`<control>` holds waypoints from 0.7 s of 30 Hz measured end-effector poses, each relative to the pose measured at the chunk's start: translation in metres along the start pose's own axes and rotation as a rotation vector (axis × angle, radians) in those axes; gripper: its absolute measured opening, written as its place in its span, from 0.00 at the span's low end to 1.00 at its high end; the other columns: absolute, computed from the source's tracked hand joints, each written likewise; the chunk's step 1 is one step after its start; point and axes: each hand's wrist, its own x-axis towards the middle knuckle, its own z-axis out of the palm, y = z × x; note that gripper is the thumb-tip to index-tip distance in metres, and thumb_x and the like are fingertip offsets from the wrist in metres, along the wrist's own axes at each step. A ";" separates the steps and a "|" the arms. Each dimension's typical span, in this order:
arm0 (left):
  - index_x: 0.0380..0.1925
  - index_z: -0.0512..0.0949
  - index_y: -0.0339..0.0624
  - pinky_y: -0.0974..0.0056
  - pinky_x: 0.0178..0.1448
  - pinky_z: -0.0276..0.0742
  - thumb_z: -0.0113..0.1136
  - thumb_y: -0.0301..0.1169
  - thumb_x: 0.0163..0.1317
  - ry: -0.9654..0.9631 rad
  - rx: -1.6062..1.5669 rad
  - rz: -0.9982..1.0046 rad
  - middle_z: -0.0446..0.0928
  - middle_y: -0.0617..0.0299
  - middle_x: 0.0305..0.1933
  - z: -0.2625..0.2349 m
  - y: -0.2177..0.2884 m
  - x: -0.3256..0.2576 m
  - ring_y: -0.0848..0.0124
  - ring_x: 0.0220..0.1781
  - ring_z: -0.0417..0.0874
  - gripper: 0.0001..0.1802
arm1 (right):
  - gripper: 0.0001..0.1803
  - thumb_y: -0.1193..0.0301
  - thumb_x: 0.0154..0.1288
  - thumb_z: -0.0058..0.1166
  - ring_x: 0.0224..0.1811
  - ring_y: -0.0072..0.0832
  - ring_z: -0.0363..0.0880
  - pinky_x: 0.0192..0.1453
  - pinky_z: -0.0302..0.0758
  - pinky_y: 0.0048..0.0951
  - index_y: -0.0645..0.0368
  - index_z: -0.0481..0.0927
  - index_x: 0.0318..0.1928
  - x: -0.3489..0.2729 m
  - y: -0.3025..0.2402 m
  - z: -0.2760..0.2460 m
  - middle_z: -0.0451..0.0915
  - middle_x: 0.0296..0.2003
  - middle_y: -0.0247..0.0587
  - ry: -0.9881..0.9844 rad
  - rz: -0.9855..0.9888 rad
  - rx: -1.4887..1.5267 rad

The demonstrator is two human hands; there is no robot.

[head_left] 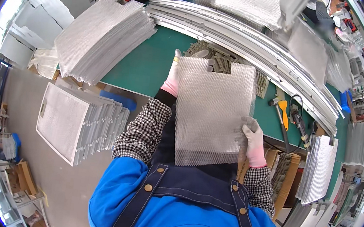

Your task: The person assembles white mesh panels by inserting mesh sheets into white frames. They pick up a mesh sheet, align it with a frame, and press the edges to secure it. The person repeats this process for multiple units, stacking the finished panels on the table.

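Note:
In front of my body I hold a silver metal mesh sheet (212,112), roughly rectangular with a notch in its far edge. My left hand (173,77), in a white and pink glove, grips its far left side; the sheet hides part of the palm. My right hand (254,143), gloved the same way, is closed on the right edge lower down, its fingertips slightly blurred. The edge looks doubled there, and I cannot tell whether more than one sheet is held. Just beyond the notch lies a heap of small grey strip-like parts (224,59) on the green bench (137,70).
Tall mesh stacks stand left (103,37) and right (317,169). Framed panels (62,118) stand below the left one. Long metal profiles (244,42) cross the bench. A hammer (280,120), yellow-handled scraper (284,112) and power tool (298,122) lie right. Another person (321,13) works far right.

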 end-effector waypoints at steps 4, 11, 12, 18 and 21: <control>0.78 0.52 0.36 0.44 0.63 0.81 0.43 0.79 0.60 0.017 0.054 0.014 0.76 0.39 0.63 0.002 0.001 -0.002 0.51 0.58 0.82 0.63 | 0.22 0.73 0.73 0.54 0.49 0.25 0.83 0.50 0.82 0.26 0.69 0.73 0.63 0.004 0.000 -0.005 0.83 0.50 0.42 0.016 -0.021 -0.047; 0.74 0.63 0.38 0.49 0.65 0.78 0.50 0.69 0.67 0.089 0.027 0.004 0.79 0.47 0.61 -0.005 0.005 -0.007 0.53 0.58 0.82 0.50 | 0.22 0.72 0.73 0.54 0.37 0.27 0.86 0.30 0.82 0.26 0.67 0.73 0.63 0.008 0.004 -0.004 0.85 0.44 0.46 -0.030 -0.223 -0.263; 0.74 0.64 0.39 0.50 0.65 0.78 0.52 0.66 0.69 0.171 -0.068 -0.026 0.79 0.48 0.61 -0.004 0.006 -0.006 0.53 0.58 0.82 0.47 | 0.22 0.71 0.73 0.54 0.35 0.28 0.87 0.29 0.82 0.27 0.67 0.73 0.63 0.009 0.000 -0.007 0.85 0.43 0.46 -0.001 -0.265 -0.362; 0.74 0.62 0.40 0.48 0.61 0.78 0.56 0.66 0.66 0.063 0.205 0.064 0.77 0.49 0.55 0.001 -0.004 -0.003 0.58 0.52 0.78 0.49 | 0.18 0.57 0.73 0.53 0.38 0.32 0.87 0.46 0.81 0.35 0.62 0.80 0.41 0.042 -0.098 -0.098 0.86 0.35 0.43 0.066 -0.383 -1.010; 0.74 0.64 0.40 0.48 0.64 0.77 0.50 0.66 0.70 0.065 0.300 0.074 0.77 0.50 0.61 -0.005 -0.002 -0.003 0.58 0.57 0.79 0.46 | 0.20 0.62 0.73 0.56 0.45 0.41 0.85 0.53 0.79 0.38 0.61 0.80 0.58 0.108 -0.175 -0.176 0.86 0.45 0.48 0.491 -0.537 -0.669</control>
